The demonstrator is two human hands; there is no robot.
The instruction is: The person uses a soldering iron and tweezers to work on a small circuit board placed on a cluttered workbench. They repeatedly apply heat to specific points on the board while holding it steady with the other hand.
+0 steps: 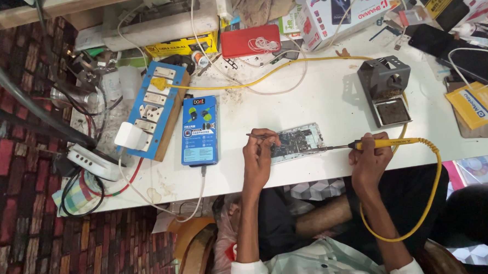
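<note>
An opened phone [302,141] with its circuit board bare lies on the white table [319,95] near the front edge. My left hand [258,155] rests on the phone's left end and pinches thin tweezers [253,135] over the board. My right hand [370,159] grips a yellow soldering iron [384,143]; its metal tip touches the phone's right edge. The iron's yellow cord [430,200] loops down past my right forearm and over my lap.
A grey soldering iron stand [387,89] sits right of the phone. A blue earphone box [200,130] and a blue wooden socket board [155,108] lie to the left. A red power bank [251,41], boxes and cables crowd the far edge. Brick floor lies left.
</note>
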